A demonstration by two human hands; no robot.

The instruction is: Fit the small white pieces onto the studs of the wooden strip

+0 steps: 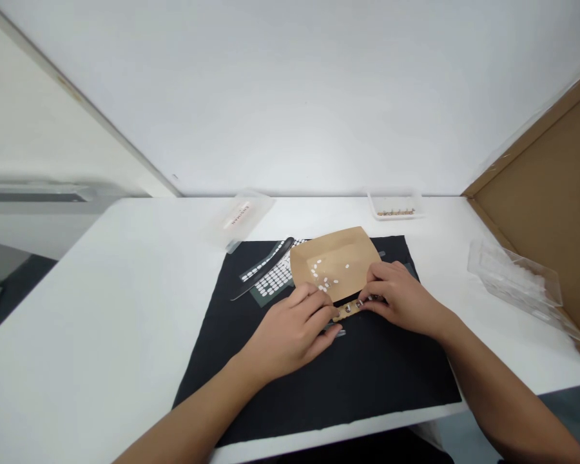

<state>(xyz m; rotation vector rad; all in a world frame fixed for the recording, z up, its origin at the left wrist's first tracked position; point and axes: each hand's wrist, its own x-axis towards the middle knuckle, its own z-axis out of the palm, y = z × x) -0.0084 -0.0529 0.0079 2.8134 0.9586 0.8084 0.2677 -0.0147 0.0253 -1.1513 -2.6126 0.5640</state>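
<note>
A narrow tan strip (341, 314) with small round metal pieces along it lies on the black cloth (367, 374). My left hand (297, 325) grips the strip's left end, fingers curled. At its right part, my right hand (396, 298) pinches with thumb and fingertips around one of the metal pieces; the exact contact is partly hidden. Just beyond both hands stands a brown paper tray (338, 248) with several small white oval pieces (315, 274) in it. Under my left fingers a small shiny tool tip (341, 333) sticks out, mostly covered.
Left of the tray, black-handled tweezers or a blade (273, 259) rest across sheets of white oval stickers (273, 280). At the back are a translucent lid (246, 219) and a clear box (396, 205) holding a similar strip. A clear plastic case (517, 277) stands right, beside a cardboard panel (551, 212).
</note>
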